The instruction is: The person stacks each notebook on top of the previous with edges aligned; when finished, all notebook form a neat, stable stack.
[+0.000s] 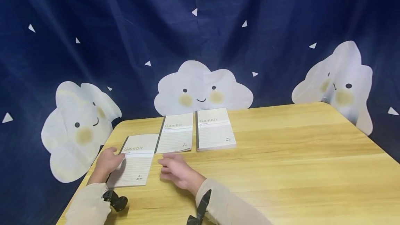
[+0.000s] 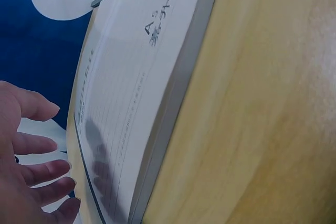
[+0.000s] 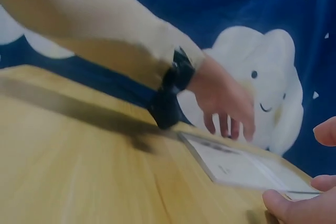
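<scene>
Three white "Gambit" notebooks with dark spines lie on the table. The left notebook (image 1: 134,171) is nearest to me; the middle notebook (image 1: 175,136) and right notebook (image 1: 215,136) lie farther back. My left hand (image 1: 107,162) hovers by the left notebook's spine side. In the left wrist view its fingers (image 2: 44,170) are spread and apart from the cover, with their shadow on it. To the right of that same notebook is my right hand (image 1: 179,172), its fingers loosely bent and nothing in them. Only part of the right hand (image 3: 307,208) shows in the right wrist view.
The wooden table (image 1: 281,169) extends far to the right. Behind it hangs a dark blue curtain (image 1: 125,44) with white clouds and triangles. A black wrist camera (image 1: 115,200) is strapped to the left sleeve, another black device (image 1: 200,211) to the right sleeve.
</scene>
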`<state>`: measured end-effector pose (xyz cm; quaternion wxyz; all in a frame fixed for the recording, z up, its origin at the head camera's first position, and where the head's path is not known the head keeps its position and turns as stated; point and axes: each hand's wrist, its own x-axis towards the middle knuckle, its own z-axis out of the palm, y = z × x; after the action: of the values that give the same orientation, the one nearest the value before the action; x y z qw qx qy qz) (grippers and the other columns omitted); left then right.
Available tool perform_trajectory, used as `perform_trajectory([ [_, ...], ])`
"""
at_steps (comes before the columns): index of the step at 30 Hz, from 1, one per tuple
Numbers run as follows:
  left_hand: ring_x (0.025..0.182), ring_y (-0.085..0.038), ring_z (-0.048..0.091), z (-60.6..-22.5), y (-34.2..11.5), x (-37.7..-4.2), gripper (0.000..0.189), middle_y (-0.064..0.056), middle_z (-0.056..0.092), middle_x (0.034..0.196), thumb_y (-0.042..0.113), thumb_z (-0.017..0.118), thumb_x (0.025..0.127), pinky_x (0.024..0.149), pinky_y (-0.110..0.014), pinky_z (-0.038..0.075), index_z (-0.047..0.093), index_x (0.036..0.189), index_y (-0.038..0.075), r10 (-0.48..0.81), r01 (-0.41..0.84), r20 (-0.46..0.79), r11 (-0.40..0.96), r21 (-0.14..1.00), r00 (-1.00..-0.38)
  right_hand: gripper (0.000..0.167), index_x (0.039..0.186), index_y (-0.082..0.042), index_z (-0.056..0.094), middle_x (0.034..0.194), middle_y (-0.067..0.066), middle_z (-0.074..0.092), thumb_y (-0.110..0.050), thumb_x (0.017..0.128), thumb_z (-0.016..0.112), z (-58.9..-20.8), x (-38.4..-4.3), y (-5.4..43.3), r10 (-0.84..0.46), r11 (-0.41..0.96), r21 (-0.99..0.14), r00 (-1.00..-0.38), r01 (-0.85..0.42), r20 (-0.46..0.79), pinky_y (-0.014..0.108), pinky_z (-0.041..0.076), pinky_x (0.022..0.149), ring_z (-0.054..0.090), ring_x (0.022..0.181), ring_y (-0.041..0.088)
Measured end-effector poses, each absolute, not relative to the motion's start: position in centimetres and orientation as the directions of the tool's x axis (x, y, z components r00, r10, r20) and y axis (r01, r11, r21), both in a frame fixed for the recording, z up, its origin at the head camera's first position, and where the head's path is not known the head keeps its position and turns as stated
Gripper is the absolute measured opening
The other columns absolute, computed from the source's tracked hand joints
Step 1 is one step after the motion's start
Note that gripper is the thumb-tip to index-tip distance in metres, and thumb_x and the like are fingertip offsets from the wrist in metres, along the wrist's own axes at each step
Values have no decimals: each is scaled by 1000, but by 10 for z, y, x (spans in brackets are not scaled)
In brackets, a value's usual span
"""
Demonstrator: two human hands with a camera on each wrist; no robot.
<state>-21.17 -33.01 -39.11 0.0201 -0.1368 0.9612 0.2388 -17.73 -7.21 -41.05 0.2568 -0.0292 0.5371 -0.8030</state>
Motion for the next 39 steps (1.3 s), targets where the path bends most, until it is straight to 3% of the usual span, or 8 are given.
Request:
perform_trajectory([
  [7,119,-52,39,-388,-331,-207,62,-41,34,134,21,46,86,96,-57,40,35,131,-21,-261,-303,-154,837,456,-953,62,139,7,31,138,38,26,-8,86,59,-405,-174,-98,-454,-360,-819,-851,447,-265,59,41,98,32,125,57],
  [9,104,-47,48,-388,-332,-206,54,-39,45,122,21,47,86,84,-50,47,43,124,-18,-270,-312,-156,829,464,-950,63,140,7,30,141,38,23,-9,86,60,-405,-175,-103,-457,-378,-803,-847,460,-270,61,39,98,28,126,58],
  [11,83,-36,51,-390,-332,-205,39,-30,52,96,20,48,85,67,-39,46,50,106,-13,-283,-324,-159,817,476,-946,65,141,7,29,142,38,20,-10,86,60,-404,-175,-108,-457,-392,-792,-847,468,-274,62,37,99,26,127,59],
  [13,67,-25,43,-392,-333,-204,24,-16,43,75,19,48,84,55,-31,36,46,86,-5,-294,-335,-161,805,490,-942,66,142,7,27,143,38,18,-11,87,59,-404,-176,-111,-453,-409,-781,-848,472,-276,64,37,98,24,128,59],
  [15,61,-20,38,-393,-333,-203,20,-7,34,67,18,48,83,52,-29,30,40,77,1,-300,-342,-165,798,496,-940,66,142,7,27,142,38,19,-10,87,58,-405,-176,-114,-446,-421,-774,-851,472,-276,64,37,97,24,127,60],
  [22,67,-24,43,-393,-333,-200,23,-11,39,72,19,47,83,52,-29,32,45,87,-4,-310,-354,-172,792,498,-935,65,142,8,26,141,43,15,-9,88,57,-408,-176,-117,-428,-460,-751,-859,474,-280,65,39,94,28,122,62],
  [29,53,-17,34,-394,-334,-198,22,-1,29,59,17,47,82,48,-28,29,34,67,8,-311,-354,-171,783,511,-935,65,143,8,25,141,44,16,-11,88,56,-410,-177,-114,-437,-464,-745,-855,480,-280,60,44,93,38,118,55],
  [39,52,-18,40,-398,-336,-195,20,-3,38,57,17,48,80,46,-28,33,42,64,7,-328,-376,-186,762,528,-926,59,139,9,34,135,44,28,-10,88,57,-413,-179,-114,-422,-468,-736,-855,489,-300,51,51,87,48,109,47],
])
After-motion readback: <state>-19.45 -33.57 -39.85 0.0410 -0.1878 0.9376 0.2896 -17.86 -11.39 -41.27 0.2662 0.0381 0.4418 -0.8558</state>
